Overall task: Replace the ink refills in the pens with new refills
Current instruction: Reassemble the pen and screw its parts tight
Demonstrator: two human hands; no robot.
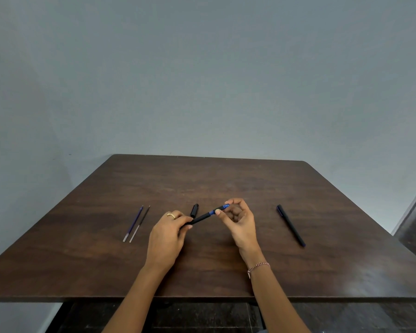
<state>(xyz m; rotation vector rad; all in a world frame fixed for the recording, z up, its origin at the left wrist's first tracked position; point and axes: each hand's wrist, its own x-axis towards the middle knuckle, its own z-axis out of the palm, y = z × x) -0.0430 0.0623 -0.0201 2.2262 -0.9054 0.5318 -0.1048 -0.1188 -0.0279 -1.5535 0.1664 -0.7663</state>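
Uncapped pen (203, 216) above mid-table (202, 179), left hand (168, 234) gripping the black barrel, right hand (238, 219) pinching the blue tip section; advise steady barrel, straight unscrewing twist, with two refills (133, 224) lying well left.

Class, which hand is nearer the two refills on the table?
Left. The left hand, gripping the pen at its black end, is right of the refills; the right hand, pinching the blue end, is farther right, past the cap.
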